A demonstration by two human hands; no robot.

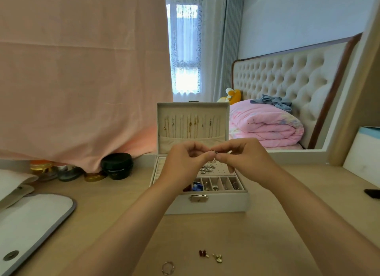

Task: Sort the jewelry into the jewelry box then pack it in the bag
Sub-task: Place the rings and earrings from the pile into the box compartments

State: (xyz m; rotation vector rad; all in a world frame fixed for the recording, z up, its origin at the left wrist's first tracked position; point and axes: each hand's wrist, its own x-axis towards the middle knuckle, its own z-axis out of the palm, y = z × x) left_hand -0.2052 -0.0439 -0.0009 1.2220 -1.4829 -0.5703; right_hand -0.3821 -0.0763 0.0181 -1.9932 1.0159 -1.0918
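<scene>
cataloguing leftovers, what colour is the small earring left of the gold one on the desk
The small earring is dark red, head view.

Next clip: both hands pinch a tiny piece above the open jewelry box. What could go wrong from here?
1. The small silver piece, pinched only at the fingertips of the left hand and right hand, may slip and drop into the loose heap in the jewelry box, hard to find again.
2. The ring, red earrings and gold earrings lie loose on the table close to the person, between the forearms; a forearm drawing back might knock them away.
</scene>
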